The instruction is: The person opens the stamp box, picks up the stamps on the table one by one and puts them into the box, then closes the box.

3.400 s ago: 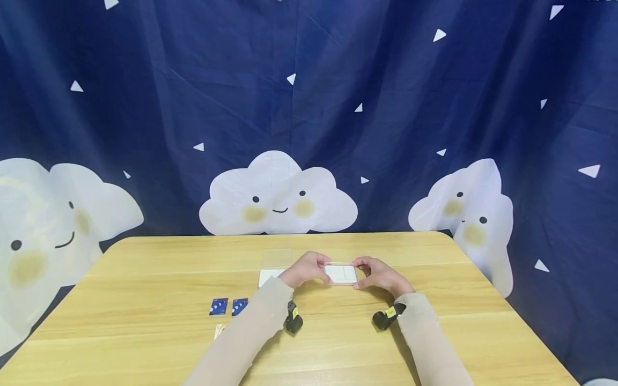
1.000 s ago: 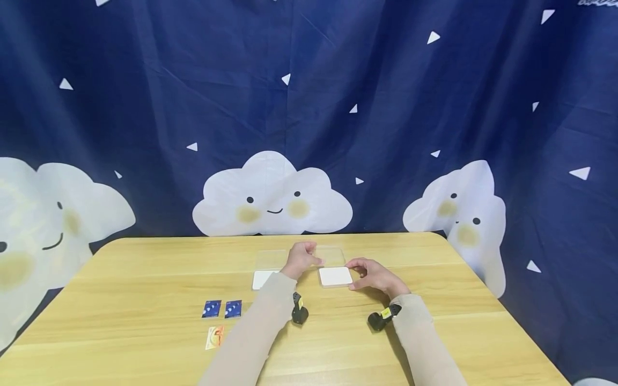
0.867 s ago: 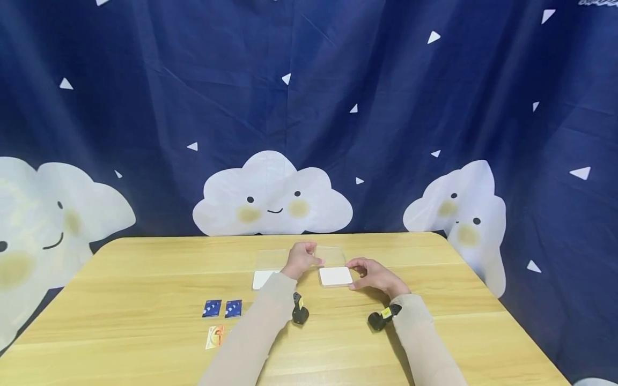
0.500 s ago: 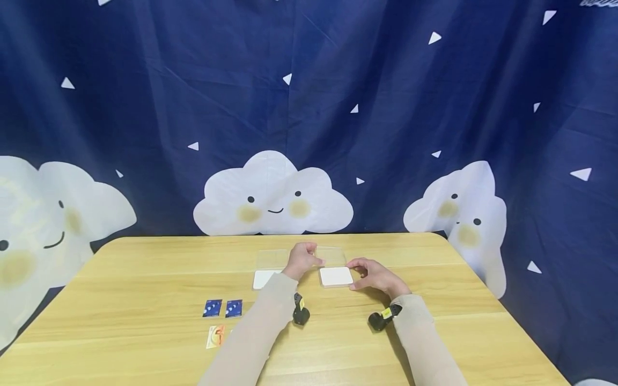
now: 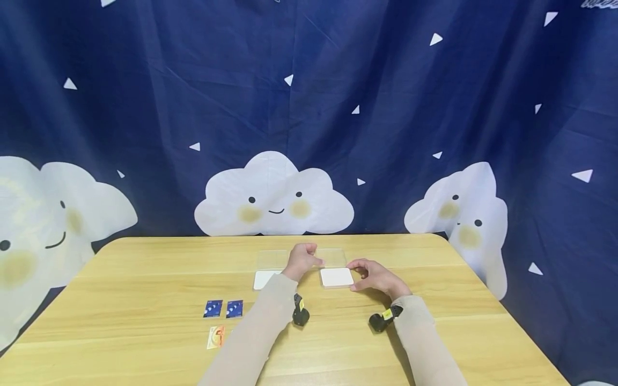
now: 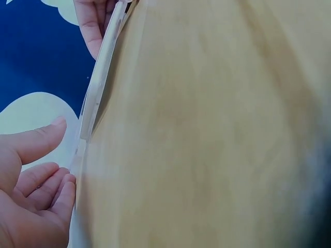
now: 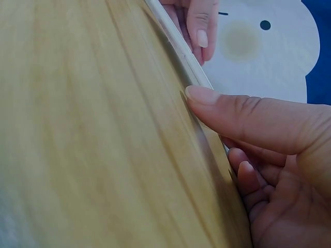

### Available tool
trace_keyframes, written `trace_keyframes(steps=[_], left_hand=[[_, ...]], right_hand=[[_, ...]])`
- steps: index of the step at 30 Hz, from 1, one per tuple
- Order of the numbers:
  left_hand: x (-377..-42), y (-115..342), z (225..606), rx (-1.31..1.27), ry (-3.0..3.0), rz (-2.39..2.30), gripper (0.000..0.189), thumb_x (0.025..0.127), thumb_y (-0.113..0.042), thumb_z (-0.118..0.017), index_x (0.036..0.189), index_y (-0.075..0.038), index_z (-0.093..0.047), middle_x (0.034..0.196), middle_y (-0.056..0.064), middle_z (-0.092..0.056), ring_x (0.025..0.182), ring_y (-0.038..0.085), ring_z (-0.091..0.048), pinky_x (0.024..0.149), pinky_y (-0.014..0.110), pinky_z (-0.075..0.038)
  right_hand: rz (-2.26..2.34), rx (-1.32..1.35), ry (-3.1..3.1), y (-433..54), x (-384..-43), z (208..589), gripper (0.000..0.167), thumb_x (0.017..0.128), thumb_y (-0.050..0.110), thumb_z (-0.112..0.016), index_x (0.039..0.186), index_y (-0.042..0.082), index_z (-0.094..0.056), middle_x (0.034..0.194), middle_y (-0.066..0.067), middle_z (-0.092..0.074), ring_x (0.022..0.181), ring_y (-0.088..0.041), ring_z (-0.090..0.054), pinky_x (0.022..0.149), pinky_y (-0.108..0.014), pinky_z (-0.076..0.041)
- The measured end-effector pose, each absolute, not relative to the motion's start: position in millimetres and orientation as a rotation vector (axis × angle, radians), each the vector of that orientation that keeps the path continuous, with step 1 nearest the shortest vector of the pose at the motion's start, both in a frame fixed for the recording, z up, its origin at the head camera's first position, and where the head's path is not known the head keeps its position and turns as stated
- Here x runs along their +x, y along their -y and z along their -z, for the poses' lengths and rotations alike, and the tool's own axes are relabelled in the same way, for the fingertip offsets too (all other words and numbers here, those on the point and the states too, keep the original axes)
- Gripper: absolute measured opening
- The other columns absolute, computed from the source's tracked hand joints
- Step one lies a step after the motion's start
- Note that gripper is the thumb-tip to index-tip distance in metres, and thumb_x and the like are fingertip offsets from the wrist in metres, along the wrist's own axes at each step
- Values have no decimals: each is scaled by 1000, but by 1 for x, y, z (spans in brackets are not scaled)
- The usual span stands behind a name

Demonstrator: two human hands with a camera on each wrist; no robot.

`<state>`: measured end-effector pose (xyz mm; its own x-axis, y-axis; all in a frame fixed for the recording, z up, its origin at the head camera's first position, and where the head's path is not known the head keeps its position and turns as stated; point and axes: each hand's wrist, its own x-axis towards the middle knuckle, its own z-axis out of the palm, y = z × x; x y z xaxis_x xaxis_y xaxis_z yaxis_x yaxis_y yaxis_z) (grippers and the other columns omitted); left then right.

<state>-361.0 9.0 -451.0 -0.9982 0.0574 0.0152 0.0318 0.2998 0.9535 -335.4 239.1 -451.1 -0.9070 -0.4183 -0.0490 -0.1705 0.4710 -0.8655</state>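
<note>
A flat, hinged plastic case (image 5: pixel 336 277) with a white inside lies unfolded on the table, its clear lid (image 5: pixel 331 257) laid back behind it. My left hand (image 5: pixel 300 261) is at the lid's left edge; in the left wrist view its fingers (image 6: pixel 51 188) are relaxed and touch the lid's edge, thumb raised apart. At the case's right end, my right hand (image 5: pixel 379 276) holds the edge between thumb and fingers. The right wrist view shows that thumb (image 7: pixel 243 116) against the near edge; part of the fingers is hidden behind the case.
Left of it lies a second unfolded case (image 5: pixel 264 279) with its clear lid (image 5: pixel 272 259), partly covered by my left arm. Two dark blue cards (image 5: pixel 213 309) and an orange-and-white card (image 5: pixel 215 337) lie nearer on the left. A patterned blue curtain (image 5: pixel 309 107) hangs behind the wooden table (image 5: pixel 458 332).
At 3.4 s ago both hands held the folded case at its two ends. Its lid has since been swung back, and my left hand moved to the lid. Over the last second, almost nothing moved.
</note>
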Motion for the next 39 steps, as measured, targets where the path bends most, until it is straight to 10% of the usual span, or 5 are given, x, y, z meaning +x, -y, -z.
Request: trace_keyframes(steps=[18,39], left_hand=[[-352,14,391,333,-2362,-1977,52,78,-1,-71,126,6,-55,131,17,-55,122,32,-50,103,38,-39],[-301,153,361,439,-2565,-1771,48,87,-14,-66,130,5,-52,132,19,-54,123,32,-49,100,37,-41]], right_hand=[[1382,-534,-2482,-241,-338,454,56,68,3,-80,118,-5,-55,117,-18,-57,105,-24,-49,90,-34,-38],[1386,-521,-2499,-239,-337,454,57,66,1,-81,117,-5,-56,112,-18,-57,100,-24,-48,86,-33,-37]])
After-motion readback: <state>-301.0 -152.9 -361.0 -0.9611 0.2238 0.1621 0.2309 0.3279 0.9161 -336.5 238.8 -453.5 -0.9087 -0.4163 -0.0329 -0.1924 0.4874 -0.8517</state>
